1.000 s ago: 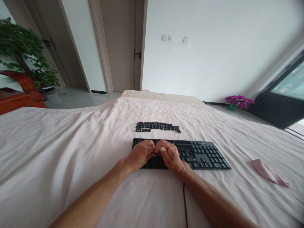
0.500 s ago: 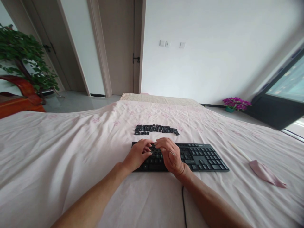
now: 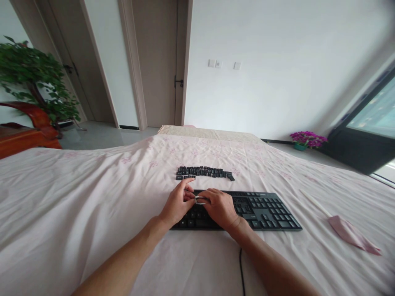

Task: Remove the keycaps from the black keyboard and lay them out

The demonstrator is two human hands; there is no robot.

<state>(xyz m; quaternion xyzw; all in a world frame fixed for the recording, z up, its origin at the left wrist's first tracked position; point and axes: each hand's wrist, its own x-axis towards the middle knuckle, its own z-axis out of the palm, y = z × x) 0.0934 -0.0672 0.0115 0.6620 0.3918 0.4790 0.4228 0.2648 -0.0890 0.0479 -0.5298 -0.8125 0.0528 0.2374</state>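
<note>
A black keyboard (image 3: pixel 265 209) lies on the pink bed sheet (image 3: pixel 77 197) in front of me. Both hands rest over its left half. My right hand (image 3: pixel 219 207) is closed on a small wire keycap puller (image 3: pixel 199 200), whose metal loop shows between the hands. My left hand (image 3: pixel 179 201) is curled with its fingertips meeting at the loop, pinching something I cannot make out. Beyond the keyboard, removed black keycaps (image 3: pixel 203 172) lie in rows on the sheet.
A folded pink cloth (image 3: pixel 352 236) with a thin white stick (image 3: pixel 314 201) lies at the right. The keyboard's black cable (image 3: pixel 241 271) runs toward me. A potted green plant (image 3: pixel 37 82), a wooden chair (image 3: pixel 27 131), doors and a purple flower pot (image 3: pixel 307 139) stand beyond the bed.
Both hands shifted slightly toward the keyboard's upper left edge. The wire loop of the puller now shows between them. The camera tilted a little.
</note>
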